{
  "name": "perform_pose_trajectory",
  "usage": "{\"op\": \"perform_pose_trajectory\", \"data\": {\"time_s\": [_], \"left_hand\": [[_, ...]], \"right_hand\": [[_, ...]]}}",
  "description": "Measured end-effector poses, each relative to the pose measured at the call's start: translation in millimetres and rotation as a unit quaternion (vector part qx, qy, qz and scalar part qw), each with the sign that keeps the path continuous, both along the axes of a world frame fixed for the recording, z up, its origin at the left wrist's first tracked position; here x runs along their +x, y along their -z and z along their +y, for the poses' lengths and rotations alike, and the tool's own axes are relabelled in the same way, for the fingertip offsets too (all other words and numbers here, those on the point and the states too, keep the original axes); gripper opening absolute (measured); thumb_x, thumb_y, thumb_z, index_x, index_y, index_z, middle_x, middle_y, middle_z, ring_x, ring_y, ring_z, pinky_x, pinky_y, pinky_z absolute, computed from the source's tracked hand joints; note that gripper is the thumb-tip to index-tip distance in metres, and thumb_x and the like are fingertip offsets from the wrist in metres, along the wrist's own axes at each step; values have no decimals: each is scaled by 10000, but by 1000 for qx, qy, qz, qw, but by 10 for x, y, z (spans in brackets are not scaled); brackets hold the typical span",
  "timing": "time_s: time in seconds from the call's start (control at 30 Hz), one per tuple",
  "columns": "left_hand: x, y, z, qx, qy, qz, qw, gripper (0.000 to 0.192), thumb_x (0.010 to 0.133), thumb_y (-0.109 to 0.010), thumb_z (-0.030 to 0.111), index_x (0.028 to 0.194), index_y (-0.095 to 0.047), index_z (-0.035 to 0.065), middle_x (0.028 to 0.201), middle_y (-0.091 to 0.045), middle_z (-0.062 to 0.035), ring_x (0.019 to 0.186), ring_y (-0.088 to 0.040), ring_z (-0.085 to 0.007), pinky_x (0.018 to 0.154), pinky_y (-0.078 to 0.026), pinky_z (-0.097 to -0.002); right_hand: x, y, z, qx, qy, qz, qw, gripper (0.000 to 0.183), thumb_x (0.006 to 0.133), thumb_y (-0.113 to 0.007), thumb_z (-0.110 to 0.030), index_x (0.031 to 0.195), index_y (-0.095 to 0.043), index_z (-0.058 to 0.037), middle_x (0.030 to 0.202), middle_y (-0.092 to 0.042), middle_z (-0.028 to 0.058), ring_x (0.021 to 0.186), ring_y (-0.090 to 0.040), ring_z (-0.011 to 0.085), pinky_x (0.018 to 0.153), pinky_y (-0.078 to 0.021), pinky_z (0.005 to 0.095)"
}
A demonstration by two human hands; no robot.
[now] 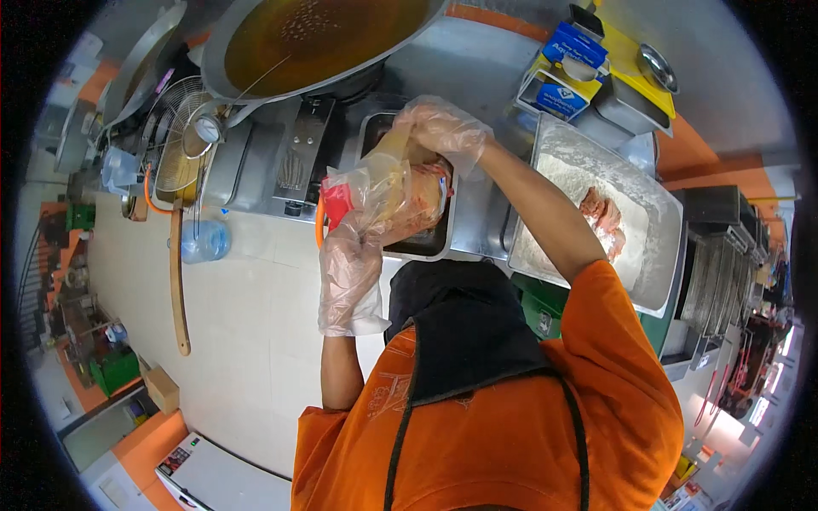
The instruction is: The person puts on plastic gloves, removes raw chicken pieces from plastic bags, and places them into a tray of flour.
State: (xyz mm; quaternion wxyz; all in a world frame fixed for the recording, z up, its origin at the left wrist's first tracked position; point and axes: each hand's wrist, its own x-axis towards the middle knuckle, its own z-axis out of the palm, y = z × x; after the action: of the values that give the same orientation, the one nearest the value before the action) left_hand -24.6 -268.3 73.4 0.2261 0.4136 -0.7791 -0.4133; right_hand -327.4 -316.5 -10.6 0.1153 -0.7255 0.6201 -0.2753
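Both of my hands wear clear plastic gloves. Between them is a clear plastic bag (409,204) with raw, pinkish meat in it, apparently chicken. My left hand (350,274) grips the bag's near left side, close to a red patch on the plastic. Gathered plastic at the bag's far end is in my right hand (444,128). The bag is over a rectangular metal pan (447,239), whose dark inside shows around it; whether the bag touches the bottom cannot be seen. To the right, pieces of raw meat (602,217) lie in white flour in a large metal tray (661,255).
A wide wok of brown oil (332,38) stands at the far side. Left of it, a wire strainer (179,140) has a long wooden handle (179,287) projecting past the counter edge. Blue-and-yellow boxes (562,96) stand behind the flour tray. A blue water bottle (206,241) is at left.
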Motion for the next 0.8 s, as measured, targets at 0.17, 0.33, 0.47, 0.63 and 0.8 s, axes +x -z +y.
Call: {"op": "perform_pose_trajectory", "data": {"time_s": [0.17, 0.33, 0.47, 0.63, 0.8], "left_hand": [[-99, 72, -20, -71, -48, -39, 996, 276, 918, -667, 147, 1129, -663, -31, 890, -707, -290, 868, -707, -441, 733, -553, -463], [-302, 135, -240, -172, -100, -202, 959, 330, 873, -700, 220, 1108, -658, -9, 841, -710, -257, 796, -708, -428, 692, -561, -510], [-286, 178, -206, -239, -136, -157, 949, 335, 869, -698, 202, 1136, -649, 7, 859, -720, -240, 795, -711, -421, 691, -562, -502], [-404, 76, -114, -310, -134, -98, 936, 402, 840, -710, 153, 1208, -621, 19, 891, -712, -216, 817, -695, -405, 752, -556, -488], [-596, -254, -130, -391, -80, -27, 917, 389, 845, -704, 155, 1209, -630, 39, 990, -691, -232, 893, -672, -408, 815, -540, -493]], "right_hand": [[35, -867, -145, 108, 29, -106, 988, 258, 950, -513, -107, 1121, -692, -37, 932, -699, 168, 779, -703, 304, 747, -575, 391], [-191, -1038, -226, 76, 2, -99, 992, 287, 973, -507, -141, 1163, -690, -28, 903, -701, 144, 755, -690, 255, 720, -562, 365], [-192, -1092, -127, 32, 88, -114, 989, 304, 993, -571, -255, 1125, -713, -22, 884, -718, 115, 837, -658, 231, 825, -529, 369], [-317, -533, 64, 123, 134, -201, 963, 357, 987, -545, -348, 1116, -728, -70, 1009, -726, 175, 910, -697, 261, 846, -529, 417], [-436, -280, 293, 156, 155, -210, 953, 401, 972, -572, -410, 1106, -743, -73, 1042, -713, 230, 959, -692, 355, 879, -519, 411]]}}
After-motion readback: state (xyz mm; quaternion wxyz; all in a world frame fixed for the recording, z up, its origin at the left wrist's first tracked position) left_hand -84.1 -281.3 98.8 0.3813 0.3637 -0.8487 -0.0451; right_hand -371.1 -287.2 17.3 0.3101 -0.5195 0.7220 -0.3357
